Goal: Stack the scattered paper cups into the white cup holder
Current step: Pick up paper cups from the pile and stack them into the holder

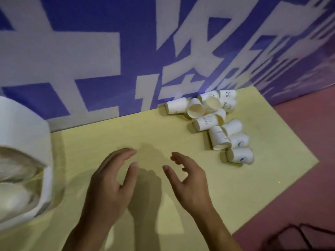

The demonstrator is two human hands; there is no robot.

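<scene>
Several white paper cups lie tipped over in a loose pile at the far right of the pale yellow table, some against the wall, one nearest cup by the right edge. The white cup holder stands at the left edge, only partly in frame, its clear lower part showing pale shapes inside. My left hand and my right hand hover over the table's middle, palms facing each other, fingers relaxed, holding nothing. Both hands are well apart from the cups and the holder.
A blue wall banner with large white characters runs along the table's far edge. Reddish floor lies beyond the table's right edge, with dark cables at the bottom right.
</scene>
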